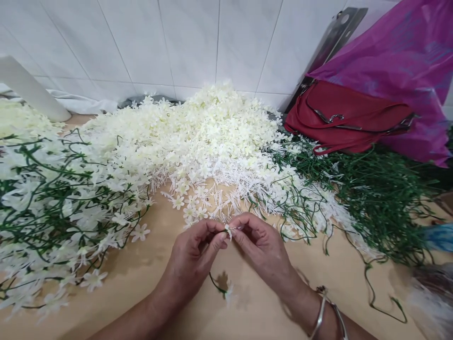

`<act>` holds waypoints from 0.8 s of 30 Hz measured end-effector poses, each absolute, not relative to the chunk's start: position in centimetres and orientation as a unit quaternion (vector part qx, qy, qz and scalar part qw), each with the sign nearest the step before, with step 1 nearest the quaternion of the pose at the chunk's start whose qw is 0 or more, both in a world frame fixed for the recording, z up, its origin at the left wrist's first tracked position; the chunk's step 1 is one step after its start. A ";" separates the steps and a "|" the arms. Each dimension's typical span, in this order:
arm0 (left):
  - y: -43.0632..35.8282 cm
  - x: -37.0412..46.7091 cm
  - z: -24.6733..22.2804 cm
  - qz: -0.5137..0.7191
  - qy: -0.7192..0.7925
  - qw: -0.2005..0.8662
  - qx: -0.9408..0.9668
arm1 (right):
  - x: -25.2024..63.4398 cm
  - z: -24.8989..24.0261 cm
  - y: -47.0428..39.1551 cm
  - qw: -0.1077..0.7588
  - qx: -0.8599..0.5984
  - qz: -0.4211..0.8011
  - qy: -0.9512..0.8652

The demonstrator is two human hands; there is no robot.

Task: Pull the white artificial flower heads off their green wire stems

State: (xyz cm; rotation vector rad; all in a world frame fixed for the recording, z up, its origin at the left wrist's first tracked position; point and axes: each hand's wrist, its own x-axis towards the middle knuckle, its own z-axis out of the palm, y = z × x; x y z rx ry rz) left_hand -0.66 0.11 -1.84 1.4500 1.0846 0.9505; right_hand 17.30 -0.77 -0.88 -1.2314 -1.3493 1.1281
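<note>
My left hand pinches a green stem with a small white flower at its tip, near the middle of the view. Thumb and forefinger of my right hand close on the same flower from the right, their tips almost meeting the left ones. Below my left hand hangs the stem's lower part, with another white flower at its end. Just beyond the hands lie loose white blossoms and thin white sticks on the tan tabletop.
A tall heap of white blossoms rests by the tiled wall. Finished-looking green-stemmed white flowers spread at left. Bare green stems pile up at right, below a red bag and a purple plastic bag. A white roll leans at far left.
</note>
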 end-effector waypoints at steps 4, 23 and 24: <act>0.2 -0.6 -1.5 0.405 0.458 0.513 0.603 | 17.6 -0.7 -0.5 0.515 -0.471 0.437 -0.568; 0.2 -1.3 -0.9 0.377 0.455 0.464 0.660 | 18.0 -0.2 -0.5 0.477 -0.466 0.468 -0.580; 0.2 -1.3 -1.0 0.376 0.454 0.461 0.663 | 18.0 -0.3 -0.5 0.474 -0.468 0.470 -0.579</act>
